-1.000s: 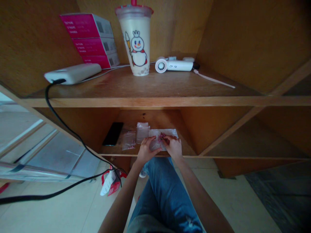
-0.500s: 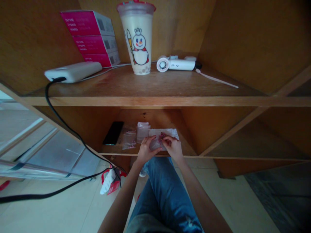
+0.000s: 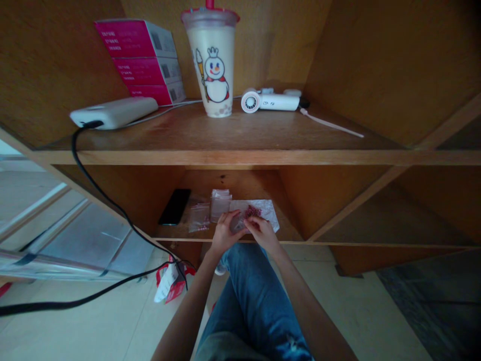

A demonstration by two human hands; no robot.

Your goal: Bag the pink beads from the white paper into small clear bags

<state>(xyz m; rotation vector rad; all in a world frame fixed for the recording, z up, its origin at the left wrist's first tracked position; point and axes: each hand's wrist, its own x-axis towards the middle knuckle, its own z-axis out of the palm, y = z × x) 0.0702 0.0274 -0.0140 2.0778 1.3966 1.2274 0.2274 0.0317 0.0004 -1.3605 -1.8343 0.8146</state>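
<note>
On the lower shelf my left hand (image 3: 226, 234) holds a small clear plastic bag (image 3: 236, 223) between thumb and fingers. My right hand (image 3: 263, 234) is pinched at the right side of that bag, its fingertips close to my left thumb. What the pinch holds is too small to make out. Just beyond my right fingers lies a heap of tiny dark red beads or similar pieces (image 3: 253, 210) on a crinkled whitish sheet (image 3: 271, 214). Left of my hands are a stack of clear zip bags (image 3: 221, 201) and more bags with small reddish bits inside (image 3: 199, 217).
A black phone (image 3: 175, 206) lies at the lower shelf's left. Above, the upper shelf (image 3: 240, 156) carries a lidded drink cup (image 3: 212, 65), a white handheld fan (image 3: 270, 101), pink boxes (image 3: 139, 60) and a white power bank (image 3: 114, 112). Its black cable (image 3: 112, 201) hangs down left.
My right hand has moved left from the red heap to the bag in my left hand, uncovering the heap. My left hand has stayed nearly still.
</note>
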